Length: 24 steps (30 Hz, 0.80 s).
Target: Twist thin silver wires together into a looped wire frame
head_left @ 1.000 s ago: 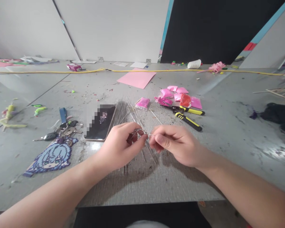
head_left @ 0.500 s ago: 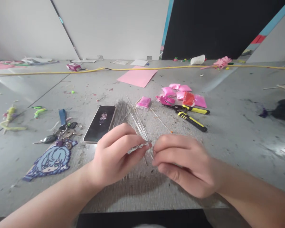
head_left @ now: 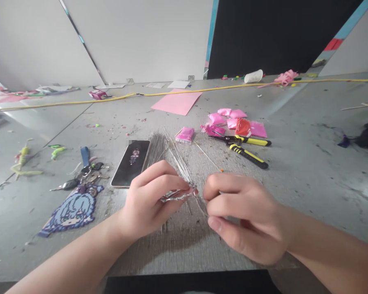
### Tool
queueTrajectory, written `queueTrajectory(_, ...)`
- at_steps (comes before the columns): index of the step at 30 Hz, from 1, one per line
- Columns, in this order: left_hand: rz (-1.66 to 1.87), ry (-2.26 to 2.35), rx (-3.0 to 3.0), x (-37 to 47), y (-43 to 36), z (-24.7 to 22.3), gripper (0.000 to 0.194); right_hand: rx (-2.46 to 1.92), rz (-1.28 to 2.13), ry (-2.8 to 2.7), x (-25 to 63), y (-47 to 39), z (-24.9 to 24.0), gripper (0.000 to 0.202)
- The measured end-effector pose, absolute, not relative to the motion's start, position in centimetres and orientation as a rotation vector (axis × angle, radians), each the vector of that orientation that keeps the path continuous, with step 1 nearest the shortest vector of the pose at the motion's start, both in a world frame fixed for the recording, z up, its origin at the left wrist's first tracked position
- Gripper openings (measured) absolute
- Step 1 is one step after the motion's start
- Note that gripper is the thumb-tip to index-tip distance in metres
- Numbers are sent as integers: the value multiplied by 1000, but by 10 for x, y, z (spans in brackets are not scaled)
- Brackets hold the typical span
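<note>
My left hand (head_left: 155, 198) pinches a twisted piece of silvery wire (head_left: 175, 196) between thumb and fingers. From the end of that piece a thin wire strand (head_left: 201, 205) curves across to my right hand (head_left: 245, 216), whose fingers are closed on it. Just beyond my hands, loose straight wires (head_left: 179, 161) lie fanned out on the table. A denser bundle of thin wires (head_left: 155, 149) lies beside the phone (head_left: 130, 163). Another single wire (head_left: 207, 156) with an orange tip rests on the table above my right hand.
Pliers with yellow and black handles (head_left: 248, 153) lie beyond my right hand, by several pink packets (head_left: 216, 119) and a red one (head_left: 243, 127). Keys (head_left: 90, 175) with a blue pixel-style charm (head_left: 72, 210) are at the left. A yellow cord (head_left: 171, 93) crosses the back, over pink paper (head_left: 176, 103).
My right hand has moved slightly right and down, away from my left, and more of the strand shows between them. The twisted wire in my left hand has tilted. The view has turned slightly.
</note>
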<state>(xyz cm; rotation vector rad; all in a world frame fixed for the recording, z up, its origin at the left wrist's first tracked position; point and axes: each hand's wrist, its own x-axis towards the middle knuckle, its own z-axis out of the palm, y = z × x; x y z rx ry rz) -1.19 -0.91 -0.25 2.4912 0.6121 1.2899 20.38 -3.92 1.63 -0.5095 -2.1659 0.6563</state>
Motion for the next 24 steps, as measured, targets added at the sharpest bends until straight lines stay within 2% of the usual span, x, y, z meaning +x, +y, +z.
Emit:
queueTrajectory(5, 1204, 592, 2504, -9, -5, -7, 17, -540, 861, -2058, 203, -36, 12, 25)
queueTrajectory(12, 1119, 623, 2502, -10, -7, -4, 15, -663, 1315, -1858, 206, -32, 7, 45)
queueTrajectory(17, 1118, 723, 2487, -10, -8, 0, 12, -804, 1605, -1677, 207, -32, 1, 33)
queueTrajectory(20, 1090, 769, 2476, -9, -8, 0, 9, -829, 1602, -1567, 205, -32, 1, 21)
queueTrajectory(24, 1048, 837, 2462, -7, -9, -1, 6, -876, 1550, -1571, 203, -31, 5, 18)
